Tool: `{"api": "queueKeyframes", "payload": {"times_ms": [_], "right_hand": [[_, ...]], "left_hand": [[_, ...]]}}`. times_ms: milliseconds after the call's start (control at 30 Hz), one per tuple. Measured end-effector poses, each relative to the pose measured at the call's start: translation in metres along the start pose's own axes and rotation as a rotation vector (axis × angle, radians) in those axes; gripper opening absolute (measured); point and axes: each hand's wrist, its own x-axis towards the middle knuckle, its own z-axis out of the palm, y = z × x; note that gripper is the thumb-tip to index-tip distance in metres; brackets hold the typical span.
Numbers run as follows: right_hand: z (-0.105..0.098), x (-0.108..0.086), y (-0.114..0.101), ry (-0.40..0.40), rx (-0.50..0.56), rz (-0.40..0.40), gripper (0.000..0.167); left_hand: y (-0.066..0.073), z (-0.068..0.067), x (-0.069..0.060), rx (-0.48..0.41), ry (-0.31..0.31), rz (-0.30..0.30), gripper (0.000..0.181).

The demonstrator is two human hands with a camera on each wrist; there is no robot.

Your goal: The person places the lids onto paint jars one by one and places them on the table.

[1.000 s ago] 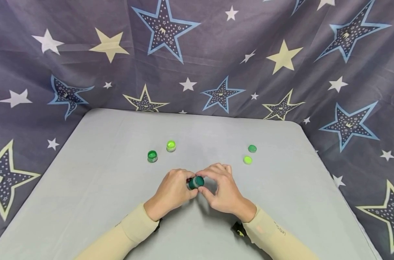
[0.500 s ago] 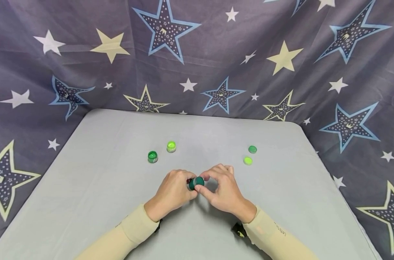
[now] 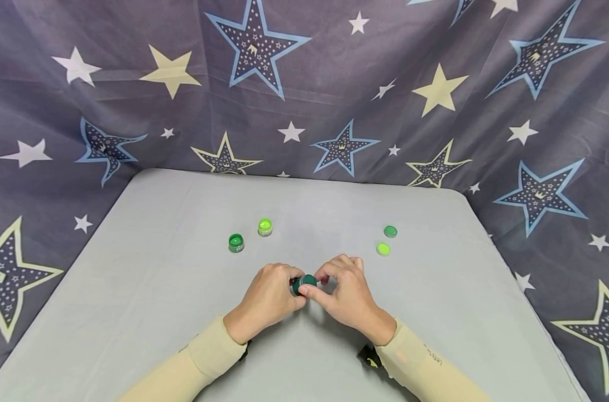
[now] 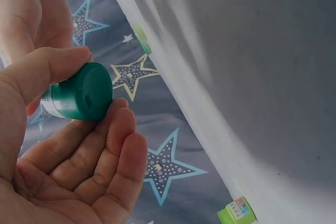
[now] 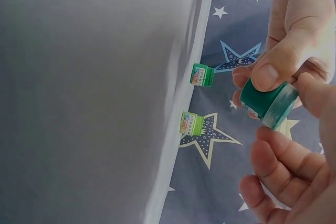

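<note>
A small dark green paint jar (image 5: 257, 98) is held between both hands, tilted with its lid (image 5: 281, 106) toward the right hand. My left hand (image 3: 270, 291) grips the jar body between thumb and fingers. In the left wrist view, the rounded base of the jar (image 4: 96, 92) faces the camera. My right hand (image 3: 351, 294) pinches the lid's rim, its thumb and a fingertip on opposite sides in the right wrist view. The remaining right fingers are loosely bent. Whether the lid has turned loose cannot be told.
Behind the left hand stand an open green paint jar (image 3: 236, 243) and an open lime paint jar (image 3: 265, 228). Farther right lie a green lid (image 3: 390, 231) and a lime lid (image 3: 383, 249). A star-patterned curtain (image 3: 304, 89) rises behind the grey-white table (image 3: 148, 312).
The right thumb has slid left across the dark green lid, while the right index finger has shifted slightly right. The left hand stays nearly still around the jar.
</note>
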Motion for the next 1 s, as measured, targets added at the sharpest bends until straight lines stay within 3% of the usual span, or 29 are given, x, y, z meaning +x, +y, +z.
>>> {"api": "queueKeyframes", "payload": {"times_ms": [367,467,700,1000], "right_hand": [[-0.002,0.002,0.000,0.009,0.013,0.010,0.036],[-0.006,0.003,-0.001,-0.001,0.053,-0.029,0.032],[-0.012,0.006,0.000,-0.056,0.098,-0.154,0.040],[-0.010,0.005,0.002,-0.085,0.082,-0.149,0.036]], "left_hand": [[0.000,0.001,0.000,0.000,0.009,0.010,0.018],[-0.001,0.001,0.001,0.004,0.008,0.012,0.016],[-0.001,-0.001,0.001,0.009,0.000,0.033,0.019],[-0.001,0.000,0.001,0.023,0.004,0.036,0.020]]}}
